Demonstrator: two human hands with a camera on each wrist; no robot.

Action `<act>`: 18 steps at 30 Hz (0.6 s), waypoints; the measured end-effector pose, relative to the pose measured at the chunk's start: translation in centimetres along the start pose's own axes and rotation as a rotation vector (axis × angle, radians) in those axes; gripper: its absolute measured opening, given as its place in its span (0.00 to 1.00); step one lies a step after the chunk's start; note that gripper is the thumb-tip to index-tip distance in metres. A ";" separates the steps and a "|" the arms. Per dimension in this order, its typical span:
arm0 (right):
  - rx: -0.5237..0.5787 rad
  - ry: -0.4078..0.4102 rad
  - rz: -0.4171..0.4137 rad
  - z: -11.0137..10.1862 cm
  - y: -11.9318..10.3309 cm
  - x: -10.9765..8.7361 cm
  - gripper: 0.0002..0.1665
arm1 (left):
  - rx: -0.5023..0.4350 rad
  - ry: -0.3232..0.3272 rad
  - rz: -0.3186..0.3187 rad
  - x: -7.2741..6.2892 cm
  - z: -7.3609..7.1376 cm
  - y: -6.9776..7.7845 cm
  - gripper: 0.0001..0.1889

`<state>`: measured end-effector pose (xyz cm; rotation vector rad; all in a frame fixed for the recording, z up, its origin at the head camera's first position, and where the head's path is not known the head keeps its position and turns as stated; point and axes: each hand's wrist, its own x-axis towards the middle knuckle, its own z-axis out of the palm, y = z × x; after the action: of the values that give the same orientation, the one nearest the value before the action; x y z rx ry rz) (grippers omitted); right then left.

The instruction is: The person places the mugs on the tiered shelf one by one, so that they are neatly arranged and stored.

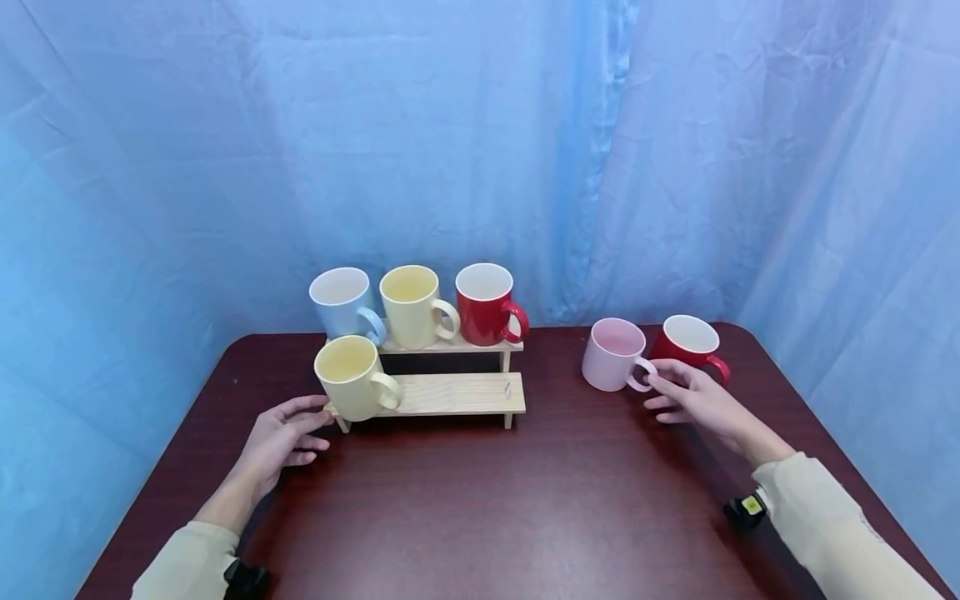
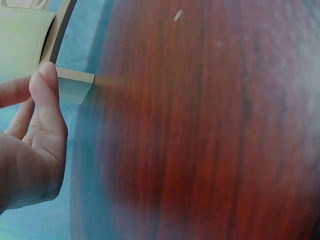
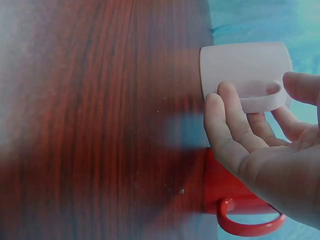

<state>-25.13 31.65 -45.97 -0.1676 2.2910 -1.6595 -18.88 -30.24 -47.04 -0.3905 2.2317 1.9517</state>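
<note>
A two-tier wooden rack [image 1: 457,392] stands on the table. My left hand [image 1: 277,442] is at the left end of its lower board, thumb and a finger pinching that end; the other fingers are loosely spread. On that board, beside the hand, stands a cream mug [image 1: 348,379]. The upper board carries a light blue mug [image 1: 341,304], another cream mug [image 1: 408,308] and a red mug [image 1: 480,312]. At the right, my right hand [image 1: 693,400] has its fingers loosely bent around the handle of a pink mug [image 3: 245,67], which stands upright on the table.
A second red mug [image 1: 686,337] stands on the table just right of the pink mug, partly behind my right hand. The dark wooden table [image 1: 517,508] reaches back to a blue curtain [image 1: 450,150] that hangs behind and at both sides.
</note>
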 end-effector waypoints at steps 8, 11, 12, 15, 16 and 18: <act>0.038 -0.024 0.013 0.5 0.3 1.3 0.29 | 0.062 0.010 0.002 0.2 -0.1 0.2 0.27; 0.041 -0.020 0.041 0.6 0.4 1.7 0.32 | 0.068 0.013 0.002 0.2 -0.2 0.2 0.27; 0.042 -0.018 0.052 0.7 0.4 1.8 0.33 | 0.068 0.012 0.002 0.2 -0.2 0.2 0.27; 0.047 -0.013 0.073 0.9 0.4 2.1 0.37 | 0.070 0.013 0.002 0.2 -0.2 0.1 0.27; 0.049 -0.014 0.075 1.0 0.4 2.2 0.38 | 0.069 0.013 0.002 0.2 -0.2 0.1 0.27; 0.059 -0.014 0.075 1.1 0.4 2.3 0.37 | 0.072 0.011 -0.001 0.2 -0.2 0.1 0.28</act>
<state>-26.95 30.16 -47.01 -0.0790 2.2077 -1.6806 -19.05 -30.46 -46.95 -0.3938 2.3008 1.8670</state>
